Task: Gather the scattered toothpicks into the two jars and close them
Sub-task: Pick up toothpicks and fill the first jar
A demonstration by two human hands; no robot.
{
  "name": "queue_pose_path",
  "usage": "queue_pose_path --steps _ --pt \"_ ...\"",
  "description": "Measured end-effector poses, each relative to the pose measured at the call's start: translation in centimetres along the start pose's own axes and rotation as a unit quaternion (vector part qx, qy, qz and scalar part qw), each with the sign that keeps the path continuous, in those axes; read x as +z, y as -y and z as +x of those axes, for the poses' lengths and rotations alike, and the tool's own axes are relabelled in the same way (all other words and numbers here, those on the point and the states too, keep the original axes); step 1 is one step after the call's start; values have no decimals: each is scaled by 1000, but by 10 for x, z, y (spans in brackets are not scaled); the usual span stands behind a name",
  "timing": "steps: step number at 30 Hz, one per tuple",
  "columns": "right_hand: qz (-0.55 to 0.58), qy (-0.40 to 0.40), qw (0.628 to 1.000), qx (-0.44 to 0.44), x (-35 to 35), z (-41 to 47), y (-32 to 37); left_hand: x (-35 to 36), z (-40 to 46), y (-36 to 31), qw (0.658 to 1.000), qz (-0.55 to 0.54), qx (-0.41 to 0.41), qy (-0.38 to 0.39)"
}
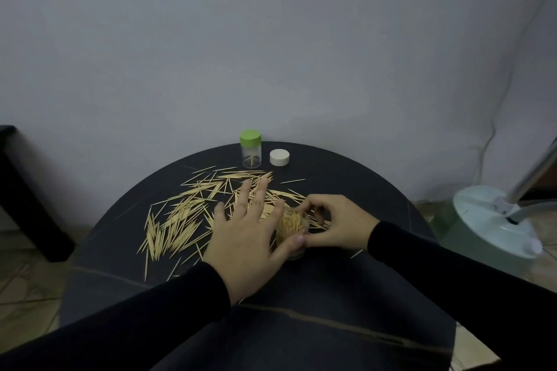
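An open jar (292, 229), already thick with toothpicks, stands upright near the middle of the tabletop (346, 286), and we see both hands meet at it. The right hand (334, 221) curls its fingers over the jar's mouth from the right, seemingly feeding in or settling a few sticks, though we cannot make out exactly what it pinches. The left hand (247, 235) lies with fingers spread and straight, its thumb touching the jar's near left side, its fingertips reaching toward the back edge over the loose toothpicks (180, 217). That heap sprawls left of the jar and behind it, most sticks running slantwise from the near left toward the far right. So the left hand is nearer, and we judge the next sweep should draw them rightward to the jar. Near the back edge stands the second jar (251, 150), green-capped and almost empty, with a white lid (279, 157) just beside it on its right.
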State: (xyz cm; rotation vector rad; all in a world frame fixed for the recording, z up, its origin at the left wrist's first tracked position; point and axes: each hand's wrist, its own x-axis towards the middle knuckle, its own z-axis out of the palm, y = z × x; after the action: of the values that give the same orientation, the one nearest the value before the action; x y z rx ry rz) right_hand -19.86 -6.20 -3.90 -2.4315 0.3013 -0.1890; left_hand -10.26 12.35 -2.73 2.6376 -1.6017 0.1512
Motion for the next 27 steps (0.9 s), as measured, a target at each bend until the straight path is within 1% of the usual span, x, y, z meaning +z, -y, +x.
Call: queue_pose_path --steps 3,7,9,12,17,20,23,27 --pt "-2 0 1000 8 -2 -1 1 0 -1 -3 999 31 27 -29" --pt "-3 3 1000 6 -3 -2 4 0 0 -3 998 37 40 -38" --pt "1 -2 1000 3 -4 -3 5 -5 0 -1 998 29 36 -45" --pt "3 1 1000 2 -6 -4 5 -8 3 1 996 28 71 -48" --pt "-5 -9 1000 -15 -5 -3 4 -14 2 2 995 2 83 -62" --pt "-26 5 1000 -12 -8 -3 6 -9 2 3 992 -1 119 -41" --pt "-50 23 998 0 -12 -4 8 -6 1 2 992 -29 113 -55" --pt "-158 83 984 29 -27 -9 12 -12 6 5 984 -86 77 -133"
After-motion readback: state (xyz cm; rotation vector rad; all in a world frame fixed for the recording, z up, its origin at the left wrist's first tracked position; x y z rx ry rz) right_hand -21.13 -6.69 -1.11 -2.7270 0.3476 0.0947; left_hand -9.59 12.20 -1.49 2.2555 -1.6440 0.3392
